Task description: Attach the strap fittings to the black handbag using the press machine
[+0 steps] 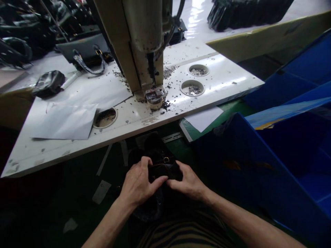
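Both of my hands hold a small black bag [161,168] with a gold ring, low in front of me, below the edge of the white machine table [77,137]. My left hand [138,182] grips its left side, thumb across the top. Fingers curled, my right hand [188,182] clasps its right side. Above stands a beige press machine [139,41] with a metal foot [154,97] resting on the table, ringed by black scraps.
A white sheet [64,121] lies on the table's left. Round holes [192,88] in the tabletop hold scraps. A dark handbag [85,51] and black pouch [49,82] sit at the back left. Blue bins [284,137] stand on the right.
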Demonstrator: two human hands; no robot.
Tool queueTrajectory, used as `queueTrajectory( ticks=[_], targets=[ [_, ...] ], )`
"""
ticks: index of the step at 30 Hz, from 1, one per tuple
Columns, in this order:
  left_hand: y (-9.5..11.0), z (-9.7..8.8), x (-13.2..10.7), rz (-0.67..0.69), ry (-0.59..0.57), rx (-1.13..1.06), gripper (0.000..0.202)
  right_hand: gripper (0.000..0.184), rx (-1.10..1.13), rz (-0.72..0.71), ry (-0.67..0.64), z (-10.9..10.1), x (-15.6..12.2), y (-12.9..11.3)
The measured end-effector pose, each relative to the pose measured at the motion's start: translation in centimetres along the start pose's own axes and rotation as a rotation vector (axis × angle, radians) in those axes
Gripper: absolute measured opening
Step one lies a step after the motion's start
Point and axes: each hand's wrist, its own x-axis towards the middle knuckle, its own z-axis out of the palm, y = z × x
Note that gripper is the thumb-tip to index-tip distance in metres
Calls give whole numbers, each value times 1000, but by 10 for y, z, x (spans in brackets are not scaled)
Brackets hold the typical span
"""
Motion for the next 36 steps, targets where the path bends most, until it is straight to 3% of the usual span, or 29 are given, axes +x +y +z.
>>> queueTrajectory(
  ticks=[2,9,12,16,19,23,36],
  targets=[
    [8,-21,0,-19,-33,2,50,29,38,0,-29,-4,1,-21],
    [41,-107,15,108,-14,-5,40,32,367,-4,-160,-19,15,-104],
    [51,-140,24,101,16,12,40,41,364,-39,-264,-34,23,-131],
    [53,-174,37,67,55,35,36,62,338,-79,-348,-50,30,-149],
    [50,-187,47,43,67,48,35,70,407,-61,-337,-49,36,-152],
    [47,-194,66,13,51,54,42,63,503,-63,-308,-42,50,-151],
    [32,-216,168,79,-126,-65,43,64,593,61,-81,-49,109,-146]
  ],
)
